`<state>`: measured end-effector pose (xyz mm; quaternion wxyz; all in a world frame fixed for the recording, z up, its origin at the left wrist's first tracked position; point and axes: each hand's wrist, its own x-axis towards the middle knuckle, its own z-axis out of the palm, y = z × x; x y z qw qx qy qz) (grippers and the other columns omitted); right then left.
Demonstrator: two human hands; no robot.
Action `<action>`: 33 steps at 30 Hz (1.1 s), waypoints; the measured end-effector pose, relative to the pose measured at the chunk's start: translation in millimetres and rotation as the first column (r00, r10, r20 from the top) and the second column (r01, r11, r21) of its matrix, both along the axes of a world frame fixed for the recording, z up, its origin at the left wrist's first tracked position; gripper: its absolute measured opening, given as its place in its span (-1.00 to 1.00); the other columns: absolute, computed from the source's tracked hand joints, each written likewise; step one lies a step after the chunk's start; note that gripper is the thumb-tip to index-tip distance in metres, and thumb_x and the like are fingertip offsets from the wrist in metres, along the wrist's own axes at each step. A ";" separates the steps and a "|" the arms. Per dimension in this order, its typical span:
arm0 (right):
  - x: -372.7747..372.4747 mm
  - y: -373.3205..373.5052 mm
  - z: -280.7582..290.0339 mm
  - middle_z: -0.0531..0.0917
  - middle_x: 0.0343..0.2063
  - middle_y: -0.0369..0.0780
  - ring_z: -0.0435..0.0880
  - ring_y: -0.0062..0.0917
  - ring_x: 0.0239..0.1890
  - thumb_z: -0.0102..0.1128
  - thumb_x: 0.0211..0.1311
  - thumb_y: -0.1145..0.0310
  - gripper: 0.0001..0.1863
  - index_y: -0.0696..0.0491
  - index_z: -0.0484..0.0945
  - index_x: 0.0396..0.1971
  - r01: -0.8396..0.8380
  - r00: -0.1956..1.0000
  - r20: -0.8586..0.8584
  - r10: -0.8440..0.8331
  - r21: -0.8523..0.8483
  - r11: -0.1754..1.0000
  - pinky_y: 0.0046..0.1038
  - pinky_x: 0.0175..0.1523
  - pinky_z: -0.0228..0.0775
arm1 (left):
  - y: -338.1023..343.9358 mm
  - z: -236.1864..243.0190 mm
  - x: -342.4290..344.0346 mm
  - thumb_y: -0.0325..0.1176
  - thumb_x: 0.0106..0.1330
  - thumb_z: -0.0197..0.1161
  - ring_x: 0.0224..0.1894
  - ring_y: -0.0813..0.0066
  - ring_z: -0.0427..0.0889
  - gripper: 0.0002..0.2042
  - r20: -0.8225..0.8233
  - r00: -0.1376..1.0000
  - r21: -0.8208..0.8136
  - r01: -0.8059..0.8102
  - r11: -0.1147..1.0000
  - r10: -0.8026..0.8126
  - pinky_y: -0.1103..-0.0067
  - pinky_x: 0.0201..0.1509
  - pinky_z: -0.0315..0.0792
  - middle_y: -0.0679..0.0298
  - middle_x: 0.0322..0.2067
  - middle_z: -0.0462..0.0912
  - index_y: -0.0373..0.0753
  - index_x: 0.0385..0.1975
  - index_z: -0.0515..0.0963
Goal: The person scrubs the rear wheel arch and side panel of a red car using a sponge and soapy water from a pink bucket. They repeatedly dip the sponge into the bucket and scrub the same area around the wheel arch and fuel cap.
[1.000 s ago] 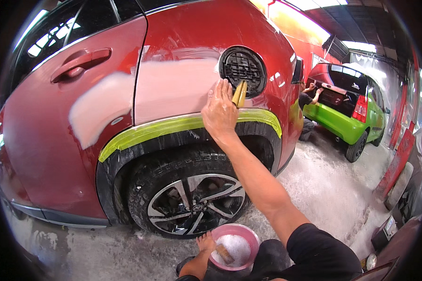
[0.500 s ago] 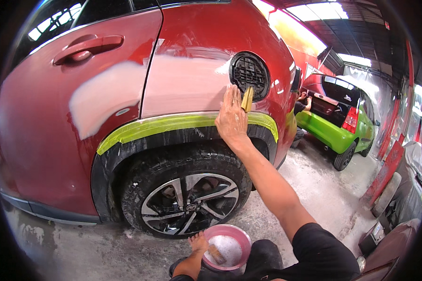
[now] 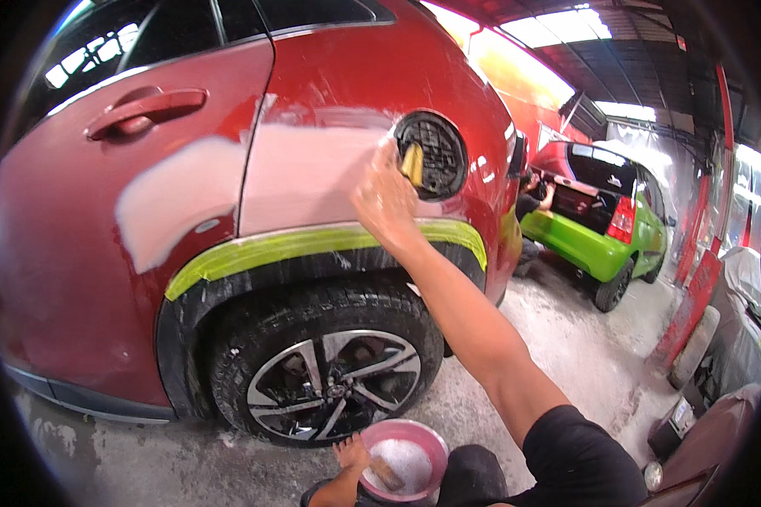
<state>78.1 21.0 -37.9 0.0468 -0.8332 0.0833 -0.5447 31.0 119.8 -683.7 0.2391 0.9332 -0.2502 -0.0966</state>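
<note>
My right hand (image 3: 386,196) presses against the pink-white sanded patch (image 3: 309,173) on the red car's rear panel. Its fingers are closed on a folded yellow sheet of sandpaper (image 3: 413,165), which sticks out beside the round black fuel filler recess (image 3: 438,152). Lower down, my left hand (image 3: 352,455) rests with fingers apart at the left rim of a pink basin (image 3: 440,446). Whitish, sudsy water fills the basin, and a brownish block-like piece (image 3: 386,475) lies partly in it.
Yellow-green masking tape (image 3: 279,250) lines the wheel arch above the rear wheel (image 3: 334,384). Another sanded patch (image 3: 173,198) covers part of the door (image 3: 68,253). To the right, a person (image 3: 537,196) works at a green-and-red car (image 3: 588,241). A red post (image 3: 693,296) stands farther right.
My right hand has moved up and slightly left over the sanded patch with the sandpaper. My left hand stays by the basin's rim. The whole view has shifted a little.
</note>
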 end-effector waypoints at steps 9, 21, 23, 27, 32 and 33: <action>-36.4 -76.2 -56.1 0.69 -0.30 0.15 0.75 -0.03 -0.37 0.00 0.17 0.48 -0.35 0.46 0.23 0.27 0.139 0.990 0.055 -0.128 -0.316 0.938 -0.09 -0.25 0.61 | 5.5 8.9 -0.2 -0.19 0.30 0.08 0.28 -0.10 0.44 -0.50 0.061 0.998 -0.011 0.001 1.000 0.000 -0.13 0.46 -0.02 -0.01 0.18 0.53 -0.17 0.24 0.36; -150.5 -96.0 -436.8 0.67 -0.09 0.00 0.62 -0.14 0.07 0.08 0.31 0.09 -0.57 0.03 0.57 0.05 -0.163 0.255 -0.916 0.309 0.274 0.948 -0.11 0.10 0.45 | 2.3 24.0 -27.2 -0.28 0.32 0.05 0.31 0.05 0.38 -0.56 0.624 0.747 0.080 0.232 0.970 -0.230 -0.04 0.44 0.08 0.02 0.18 0.47 -0.18 0.20 0.45; -179.7 -176.4 -654.6 0.73 -0.21 -0.12 0.65 -0.33 -0.16 0.25 0.21 0.03 -0.57 0.05 0.66 -0.09 -0.437 0.205 -0.788 0.580 0.457 0.775 -0.22 0.07 0.43 | -32.6 32.7 -36.6 -0.30 0.22 0.14 0.21 0.11 0.49 -0.66 0.656 0.620 -0.057 0.610 0.790 -0.430 0.18 0.37 0.28 0.07 0.05 0.57 -0.23 -0.03 0.59; -154.8 -87.8 -649.2 0.73 -0.22 -0.13 0.66 -0.32 -0.17 0.28 0.18 0.03 -0.57 0.06 0.67 -0.12 -0.043 -0.264 -0.843 0.469 0.496 0.867 -0.22 0.07 0.44 | -18.3 -26.3 -34.0 -0.38 0.17 0.22 -0.03 0.11 0.65 -0.70 0.116 0.705 0.345 0.632 0.694 -0.700 0.26 0.14 0.49 0.12 -0.18 0.68 -0.27 -0.09 0.62; -163.0 -81.3 -673.7 0.74 -0.23 -0.13 0.66 -0.31 -0.18 0.31 0.15 0.04 -0.58 0.06 0.68 -0.15 -0.077 -0.383 -0.803 0.458 0.521 0.850 -0.23 0.07 0.44 | -24.3 -122.0 -57.7 -0.34 0.25 0.19 -0.15 0.12 0.71 -0.73 -0.050 0.910 0.245 0.411 0.878 -0.412 0.27 -0.01 0.57 0.13 -0.24 0.72 -0.23 -0.11 0.67; -170.9 -84.9 -680.8 0.74 -0.23 -0.13 0.66 -0.31 -0.19 0.32 0.14 0.05 -0.58 0.06 0.69 -0.15 -0.066 -0.400 -0.794 0.457 0.522 0.850 -0.23 0.07 0.44 | -32.8 -136.1 -69.1 -0.32 0.27 0.17 -0.14 0.12 0.71 -0.73 -0.141 0.917 0.221 0.396 0.891 -0.372 0.27 -0.01 0.57 0.11 -0.24 0.73 -0.23 -0.11 0.67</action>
